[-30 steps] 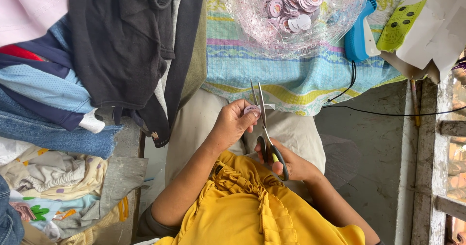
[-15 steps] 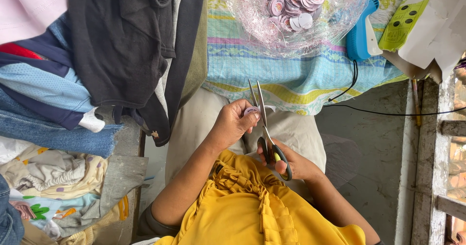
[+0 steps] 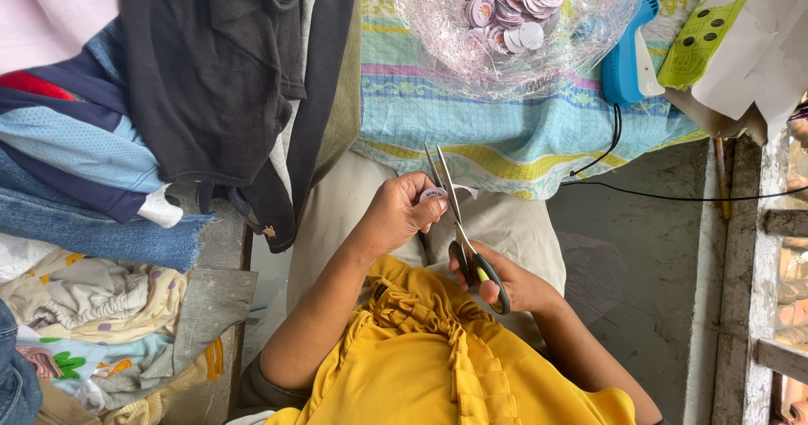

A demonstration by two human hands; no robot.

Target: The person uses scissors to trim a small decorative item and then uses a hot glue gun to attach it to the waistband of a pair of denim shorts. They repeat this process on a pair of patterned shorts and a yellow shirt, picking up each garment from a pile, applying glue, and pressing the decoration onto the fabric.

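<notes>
Your left hand (image 3: 402, 215) is pinching a small round tag (image 3: 433, 194) at the frame's centre, fingers hiding most of it. Your right hand (image 3: 505, 280) is gripping the scissors (image 3: 459, 231), blades parted around the tag. A bag of tags (image 3: 513, 8) is getting cut off at the top edge.

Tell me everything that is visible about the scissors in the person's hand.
The scissors have two thin, bright metal blades and dark handle loops edged with yellow-green. The right hand holds the loops over the lap. The blades are slightly open, pointing away from the body, and close around a small round pale tag pinched by the left hand.
</notes>
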